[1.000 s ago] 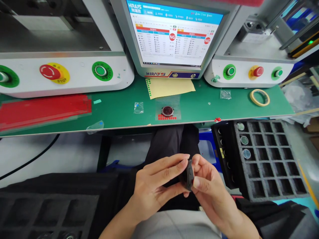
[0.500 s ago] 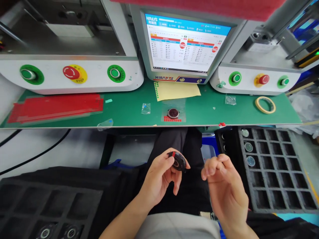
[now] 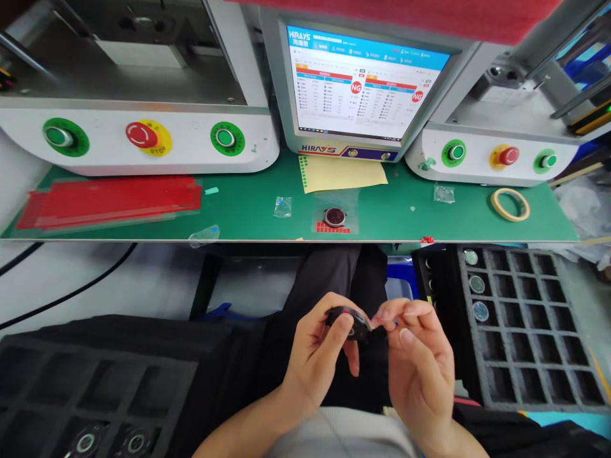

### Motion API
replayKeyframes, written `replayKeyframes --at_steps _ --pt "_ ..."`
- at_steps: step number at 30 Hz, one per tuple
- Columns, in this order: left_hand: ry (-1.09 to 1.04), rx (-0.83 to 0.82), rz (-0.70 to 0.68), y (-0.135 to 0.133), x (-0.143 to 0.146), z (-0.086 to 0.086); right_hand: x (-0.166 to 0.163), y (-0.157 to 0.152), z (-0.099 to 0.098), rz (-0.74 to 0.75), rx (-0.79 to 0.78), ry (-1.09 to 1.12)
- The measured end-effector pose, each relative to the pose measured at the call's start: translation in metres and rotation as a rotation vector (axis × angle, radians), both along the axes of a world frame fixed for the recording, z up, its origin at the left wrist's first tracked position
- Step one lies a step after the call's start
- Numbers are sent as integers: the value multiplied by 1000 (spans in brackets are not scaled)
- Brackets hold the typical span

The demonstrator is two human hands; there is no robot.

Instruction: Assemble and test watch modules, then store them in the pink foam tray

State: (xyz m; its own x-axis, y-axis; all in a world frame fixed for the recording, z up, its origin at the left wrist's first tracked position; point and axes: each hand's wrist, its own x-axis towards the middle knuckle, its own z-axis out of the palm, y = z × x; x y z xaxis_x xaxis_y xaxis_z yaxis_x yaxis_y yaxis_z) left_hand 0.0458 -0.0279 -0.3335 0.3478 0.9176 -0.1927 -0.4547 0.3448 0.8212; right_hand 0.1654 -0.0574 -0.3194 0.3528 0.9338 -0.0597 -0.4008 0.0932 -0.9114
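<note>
My left hand (image 3: 319, 359) holds a small round black part (image 3: 352, 323) with a red mark, pinched between thumb and fingers above my lap. My right hand (image 3: 420, 366) is beside it, its thumb and forefinger pinched together at the part's right edge, on something small and blue that I cannot make out. A similar round part (image 3: 335, 217) lies on a clear film with red stickers on the green bench (image 3: 248, 213).
A black foam tray (image 3: 525, 324) with three parts in its left cells stands at the right. Another foam tray (image 3: 95, 394) lies lower left. Behind the bench are a monitor (image 3: 363, 89), two button consoles, red sheets (image 3: 114, 198), yellow paper (image 3: 341, 173) and a tape roll (image 3: 510, 204).
My right hand let go of the part, drew away, then came back to pinch at its right edge. My left hand kept hold and turned the part. The view shifted slightly.
</note>
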Motion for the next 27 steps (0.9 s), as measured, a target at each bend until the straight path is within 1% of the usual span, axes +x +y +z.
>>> replayKeyframes --at_steps 4,8,10,15,21,22,24,27 --pt "-44 -36 -30 2 0 5 -7 2 -3 79 -7 -11" --pt "-114 -22 -24 0 0 8 -10 2 -3 141 -19 0" --pt "-86 -18 -17 -1 1 8 -10 1 -2 154 -28 -9" --pt "45 -4 -90 -2 0 6 -10 0 -2 189 -68 -32" --pt "119 65 -75 -5 2 7 -12 1 -3 198 -75 9" --pt "145 86 -60 -5 3 7 -13 1 -3 198 -77 18" --pt "208 179 -33 -5 3 6 -13 0 -3 204 -92 42" --pt "330 388 7 -5 4 5 -11 1 1 216 -128 89"
